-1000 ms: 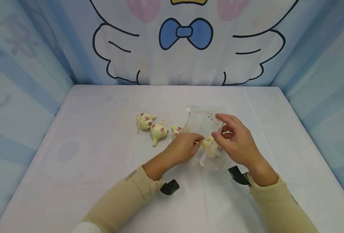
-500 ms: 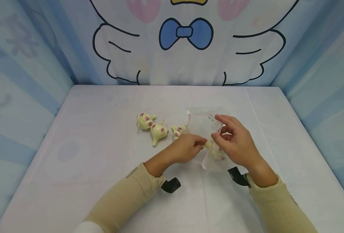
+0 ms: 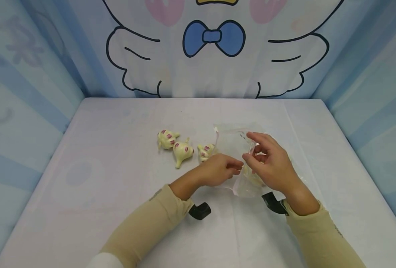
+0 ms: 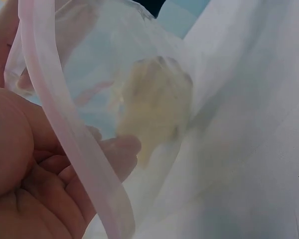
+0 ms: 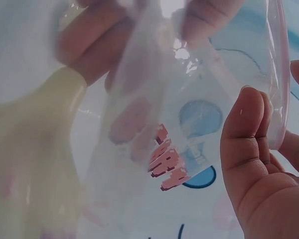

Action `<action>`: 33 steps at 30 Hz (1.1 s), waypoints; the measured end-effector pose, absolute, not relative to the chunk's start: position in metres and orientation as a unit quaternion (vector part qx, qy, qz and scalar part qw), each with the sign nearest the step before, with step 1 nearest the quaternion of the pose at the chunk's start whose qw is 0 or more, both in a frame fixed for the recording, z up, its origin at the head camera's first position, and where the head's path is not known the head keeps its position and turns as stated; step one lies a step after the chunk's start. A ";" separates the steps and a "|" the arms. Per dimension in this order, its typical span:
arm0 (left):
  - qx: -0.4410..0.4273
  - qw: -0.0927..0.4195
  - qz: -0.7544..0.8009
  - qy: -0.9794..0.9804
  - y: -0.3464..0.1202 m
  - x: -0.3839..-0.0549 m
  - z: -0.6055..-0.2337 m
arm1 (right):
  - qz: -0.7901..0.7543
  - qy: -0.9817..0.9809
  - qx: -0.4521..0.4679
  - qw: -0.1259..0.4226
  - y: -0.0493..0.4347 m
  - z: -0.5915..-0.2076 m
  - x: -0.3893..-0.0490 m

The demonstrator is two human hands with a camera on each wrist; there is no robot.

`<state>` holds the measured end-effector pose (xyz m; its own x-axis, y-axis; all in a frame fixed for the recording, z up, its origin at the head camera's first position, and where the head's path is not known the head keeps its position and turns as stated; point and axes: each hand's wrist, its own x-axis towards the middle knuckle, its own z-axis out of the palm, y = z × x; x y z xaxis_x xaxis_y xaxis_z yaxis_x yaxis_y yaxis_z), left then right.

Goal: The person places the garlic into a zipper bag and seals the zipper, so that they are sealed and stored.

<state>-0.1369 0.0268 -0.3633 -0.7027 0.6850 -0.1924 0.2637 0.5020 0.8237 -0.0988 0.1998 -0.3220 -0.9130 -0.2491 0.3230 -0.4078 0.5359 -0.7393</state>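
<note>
My right hand (image 3: 268, 160) holds the edge of a clear zip bag (image 3: 229, 141) with a pink strip at its mouth, fingers curled at the plastic. Reaching into the mouth from the left, my left hand (image 3: 219, 169) has its bent fingertips at the stem end of a pale yellow, garlic-like toy (image 4: 157, 94). The head view shows this toy blurred through the plastic, beside the right palm. Pink print (image 5: 167, 162) marks the bag's side. In the left wrist view, the pink strip (image 4: 70, 114) crosses in front of my left fingers.
Left of the bag, two more garlic-like toys with purple stripes lie close together: one toy (image 3: 166, 139) behind, another toy (image 3: 182, 152) in front. A third toy (image 3: 205, 152) sits just behind my left hand. A white cloth (image 3: 117, 208) covers the table, with printed curtains (image 3: 214, 74) around it.
My left hand has moved slightly right, deeper into the bag's mouth, and the toy at its fingertips has shifted right and nearer me. My right hand has barely moved.
</note>
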 end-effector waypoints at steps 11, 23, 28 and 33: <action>0.301 0.265 0.390 0.829 0.034 -0.139 -0.363 | 0.435 -0.876 0.184 0.097 0.200 -0.322 -0.098; 0.331 0.268 0.406 0.809 0.040 -0.142 -0.366 | 0.424 -0.882 0.181 0.099 0.201 -0.322 -0.098; 0.319 0.271 0.412 0.809 0.039 -0.143 -0.368 | 0.427 -0.880 0.182 0.100 0.201 -0.322 -0.098; 0.303 0.275 0.425 0.807 0.034 -0.142 -0.369 | 0.429 -0.878 0.184 0.103 0.202 -0.321 -0.098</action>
